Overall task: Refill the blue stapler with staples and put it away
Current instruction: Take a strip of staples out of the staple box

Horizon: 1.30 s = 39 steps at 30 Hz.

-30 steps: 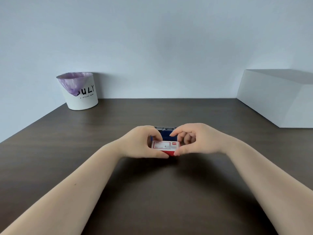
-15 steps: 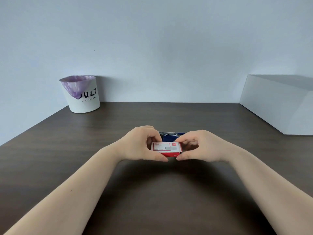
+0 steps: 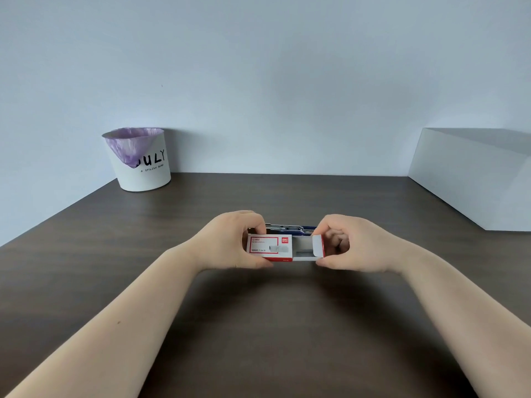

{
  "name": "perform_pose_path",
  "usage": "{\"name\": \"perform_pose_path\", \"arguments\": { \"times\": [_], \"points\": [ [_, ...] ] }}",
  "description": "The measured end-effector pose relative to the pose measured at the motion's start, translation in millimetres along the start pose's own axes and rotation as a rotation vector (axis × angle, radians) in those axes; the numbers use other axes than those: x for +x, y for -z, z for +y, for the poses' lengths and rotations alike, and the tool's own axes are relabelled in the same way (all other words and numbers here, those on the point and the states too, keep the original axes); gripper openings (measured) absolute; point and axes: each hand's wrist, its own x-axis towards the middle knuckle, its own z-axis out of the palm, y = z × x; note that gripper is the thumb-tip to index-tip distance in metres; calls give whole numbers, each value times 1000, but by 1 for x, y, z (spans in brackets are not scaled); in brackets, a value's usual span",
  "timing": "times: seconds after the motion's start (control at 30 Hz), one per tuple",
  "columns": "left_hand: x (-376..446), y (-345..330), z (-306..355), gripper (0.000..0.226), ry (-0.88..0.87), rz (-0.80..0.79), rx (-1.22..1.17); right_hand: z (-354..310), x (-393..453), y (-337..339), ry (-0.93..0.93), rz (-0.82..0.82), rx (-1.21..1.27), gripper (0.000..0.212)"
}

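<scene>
Holding the staple box [image 3: 270, 249] sleeve in a closed left hand [image 3: 230, 242] grip, the person's right hand [image 3: 353, 244] pinches its tray [image 3: 309, 249] slid out rightward. The blue stapler [image 3: 298, 228] lies left-to-right on the worktop [image 3: 258, 326] just beyond, nearer the right hand.

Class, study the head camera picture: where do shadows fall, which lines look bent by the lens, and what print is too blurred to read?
Head view: soft, even light; a faint shadow lies on the table under the forearms. The wide lens splays the table edges outward. Small print on the staple box is smeared; the bin lettering stays legible.
</scene>
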Motion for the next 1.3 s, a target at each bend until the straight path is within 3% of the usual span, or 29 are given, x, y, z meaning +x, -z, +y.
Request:
{"name": "perform_pose_path", "arguments": {
  "times": [0.23, 0.37, 0.63, 0.8, 0.97, 1.1, 1.2, 1.3],
  "points": [
    [0, 5, 7, 37, -78, 124, -5, 0, 0, 5, 35, 58, -100, 26],
    [1, 16, 19, 36, -66, 256, -165, 0, 2, 9, 35, 118, 21, 31],
    [-2, 12, 20, 40, -52, 136, -178, 3, 3, 6, -23, 10, -132, 50],
    [-1, 9, 19, 41, -51, 101, -163, -8, 3, 5, 116, 149, -219, 10],
    [0, 7, 16, 40, -38, 51, -145, -8, 9, -9, 142, 35, -358, 8],
    [0, 6, 14, 42, -20, 26, -143, -7, 12, -15, 145, 45, -398, 10],
    [1, 5, 14, 43, -16, 17, -129, -9, 13, -17, 161, 90, -410, 11],
    [0, 3, 12, 42, 15, -24, -101, -13, 13, -14, 128, 228, -268, 11]
  ]
}}
